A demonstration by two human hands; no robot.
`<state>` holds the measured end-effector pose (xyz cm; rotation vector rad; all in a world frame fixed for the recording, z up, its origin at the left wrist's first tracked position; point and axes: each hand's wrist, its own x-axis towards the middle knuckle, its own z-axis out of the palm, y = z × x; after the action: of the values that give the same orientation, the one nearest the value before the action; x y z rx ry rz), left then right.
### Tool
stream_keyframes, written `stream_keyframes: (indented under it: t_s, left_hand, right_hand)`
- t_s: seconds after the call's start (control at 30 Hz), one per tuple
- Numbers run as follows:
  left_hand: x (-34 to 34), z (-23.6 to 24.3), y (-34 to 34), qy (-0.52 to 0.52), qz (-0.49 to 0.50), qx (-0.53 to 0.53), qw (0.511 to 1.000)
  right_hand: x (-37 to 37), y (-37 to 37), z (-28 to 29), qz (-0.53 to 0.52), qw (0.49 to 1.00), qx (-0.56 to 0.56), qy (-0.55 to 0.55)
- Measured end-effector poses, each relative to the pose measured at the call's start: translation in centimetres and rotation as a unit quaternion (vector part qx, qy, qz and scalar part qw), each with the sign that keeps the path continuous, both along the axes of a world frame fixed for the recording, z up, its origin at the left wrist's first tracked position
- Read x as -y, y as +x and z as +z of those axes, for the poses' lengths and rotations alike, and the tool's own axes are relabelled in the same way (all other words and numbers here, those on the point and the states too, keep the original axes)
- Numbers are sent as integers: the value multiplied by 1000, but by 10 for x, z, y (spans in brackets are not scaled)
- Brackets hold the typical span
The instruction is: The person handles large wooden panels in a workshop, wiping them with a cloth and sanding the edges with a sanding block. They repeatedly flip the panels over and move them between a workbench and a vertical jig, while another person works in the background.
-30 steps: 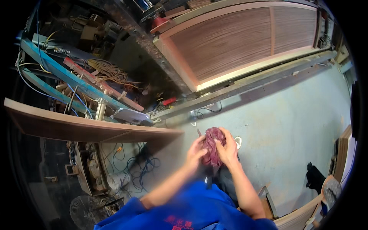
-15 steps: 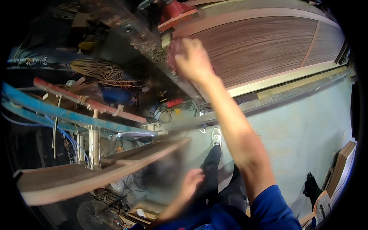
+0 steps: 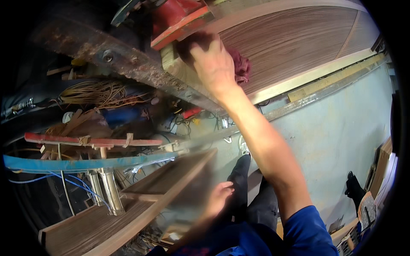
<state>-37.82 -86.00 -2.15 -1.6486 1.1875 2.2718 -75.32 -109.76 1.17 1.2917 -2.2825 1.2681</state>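
My right hand point(image 3: 215, 68) reaches up to the left end of a large brown wood-grain panel point(image 3: 282, 47). It is closed on a crumpled dark red cloth point(image 3: 242, 67), which bulges out beside the palm against the panel. Pale wood edging point(image 3: 316, 70) runs along the near side of the panel. Just above the hand, a red clamp part point(image 3: 181, 25) bears on the panel's corner. My left hand point(image 3: 221, 197) hangs low beside my left leg, holding nothing I can see, its fingers loosely bent and somewhat apart.
A rusty metal beam point(image 3: 128, 64) runs under the panel's left end. A blue metal bar point(image 3: 64, 163), a red bar point(image 3: 94, 140) and metal cylinders point(image 3: 112, 192) stand at left, above a second wooden panel point(image 3: 98, 222). Coiled cable point(image 3: 94, 91) lies behind them.
My right hand stays at the panel's left corner, and the cloth now shows to the right of the palm. The view has shifted, with the red clamp part looking larger.
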Motion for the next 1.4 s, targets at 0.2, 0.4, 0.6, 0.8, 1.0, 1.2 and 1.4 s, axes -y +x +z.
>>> stream_keyframes:
  t_s: [0.2,0.4,0.6,0.8,1.0,1.2,1.4]
  left_hand:
    - [6,11,-14,-32,-11,-9,999]
    - [-20,-26,30,34,12,26,999]
    - [-9,-7,-6,-28,-48,7,998]
    - [20,31,-101,-38,-31,27,998]
    - [74,44,-276,-264,-237,-61,933]
    - [80,137,-568,-678,-396,-125,606]
    - [78,183,-795,-855,-428,-118,267]
  right_hand:
    - [-138,67,-133,47,960,140,238]
    - [-330,166,-205,48,789,424,442]
    - [-352,143,-191,3,764,435,476]
    - [-377,43,-151,-128,859,379,318]
    - [-450,-114,-175,-261,845,378,273]
    - [-495,-308,-196,-327,868,356,114]
    - [-413,-535,-45,-229,933,266,-81]
